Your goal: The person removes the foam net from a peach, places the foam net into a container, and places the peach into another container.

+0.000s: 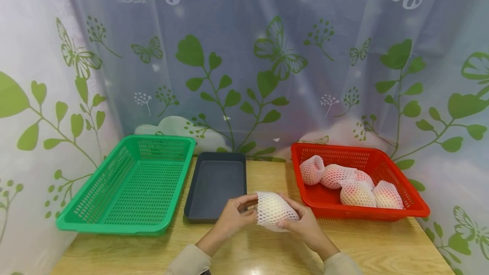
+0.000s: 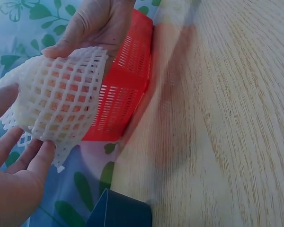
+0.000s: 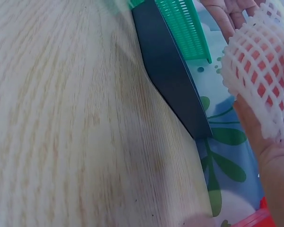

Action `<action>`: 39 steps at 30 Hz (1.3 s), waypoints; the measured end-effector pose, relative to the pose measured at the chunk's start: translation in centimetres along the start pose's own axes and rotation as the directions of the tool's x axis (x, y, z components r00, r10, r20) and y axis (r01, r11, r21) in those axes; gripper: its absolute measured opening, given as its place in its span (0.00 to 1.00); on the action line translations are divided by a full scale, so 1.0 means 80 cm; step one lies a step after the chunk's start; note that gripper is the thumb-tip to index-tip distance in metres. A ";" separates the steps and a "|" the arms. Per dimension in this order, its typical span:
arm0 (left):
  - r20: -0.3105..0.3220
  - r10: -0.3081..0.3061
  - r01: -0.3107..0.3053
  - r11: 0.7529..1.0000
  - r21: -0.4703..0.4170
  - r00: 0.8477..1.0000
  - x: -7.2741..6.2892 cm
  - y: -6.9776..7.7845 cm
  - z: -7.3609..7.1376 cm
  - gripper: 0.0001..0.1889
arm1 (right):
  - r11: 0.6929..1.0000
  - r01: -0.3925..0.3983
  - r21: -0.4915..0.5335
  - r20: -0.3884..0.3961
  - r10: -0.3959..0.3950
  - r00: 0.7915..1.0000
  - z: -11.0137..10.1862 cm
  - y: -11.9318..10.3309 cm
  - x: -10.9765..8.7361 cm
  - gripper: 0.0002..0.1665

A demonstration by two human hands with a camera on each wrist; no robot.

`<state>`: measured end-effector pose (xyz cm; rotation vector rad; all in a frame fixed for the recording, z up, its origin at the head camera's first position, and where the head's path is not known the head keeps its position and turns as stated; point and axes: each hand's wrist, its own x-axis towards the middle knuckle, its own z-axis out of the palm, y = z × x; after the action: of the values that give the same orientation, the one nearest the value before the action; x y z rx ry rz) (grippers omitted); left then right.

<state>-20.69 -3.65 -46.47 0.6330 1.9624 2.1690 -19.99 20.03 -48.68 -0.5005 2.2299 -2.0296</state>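
Between the two hands, above the front of the table, is a round pale-and-reddish fruit [image 1: 274,210] in a white foam net [image 2: 68,90]; its exact kind is hidden by the mesh. The right hand [image 1: 305,226] holds it from the right, thumb on the near side. At the net's left end is the left hand [image 1: 234,215], its thumb and fingertips [image 2: 46,149] pinching the mesh. Several similar netted fruits [image 1: 358,193] lie in the red basket [image 1: 363,212] to the right.
At the left stands a green perforated basket [image 1: 143,190] with nothing in it. A dark grey rectangular tray [image 1: 219,186] lies between the baskets, just beyond the left hand. All stand on a wooden table [image 1: 267,253]. A printed curtain [image 1: 237,54] hangs behind.
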 end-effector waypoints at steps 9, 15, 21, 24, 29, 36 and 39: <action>0.027 -0.023 0.023 1.000 0.008 0.999 -0.001 0.000 0.000 0.33 | 0.997 0.035 0.071 -0.033 -0.032 0.999 -0.002 0.003 -0.001 0.39; 0.021 -0.006 0.005 0.998 0.057 1.000 -0.002 -0.001 0.001 0.34 | 0.993 0.061 0.099 -0.073 -0.054 0.996 0.002 0.005 0.000 0.34; 0.050 0.027 -0.031 0.996 0.082 0.998 -0.002 -0.004 -0.004 0.34 | 0.988 0.077 0.132 -0.077 -0.067 0.995 0.003 0.003 0.001 0.29; 0.036 0.029 -0.033 0.992 0.119 0.999 -0.002 -0.004 -0.008 0.33 | 0.987 0.086 0.134 -0.066 -0.078 0.995 0.003 0.002 0.001 0.28; 0.003 0.025 -0.025 0.991 0.135 1.000 -0.004 -0.002 -0.016 0.33 | 0.985 0.111 0.131 -0.064 -0.104 0.993 0.002 0.000 0.005 0.28; -0.010 0.035 -0.033 0.992 0.124 0.999 -0.006 0.000 -0.025 0.33 | 0.995 0.094 0.034 -0.146 -0.088 0.985 0.000 -0.006 0.006 0.24; -0.003 0.044 -0.044 0.992 0.119 0.999 -0.007 0.001 -0.028 0.33 | 0.997 0.060 0.048 -0.168 -0.051 0.984 0.002 -0.010 0.007 0.23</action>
<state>-21.07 -5.88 -46.66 0.6955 2.1132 2.0919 -20.33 19.67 -47.86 -0.4055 2.2697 -2.2295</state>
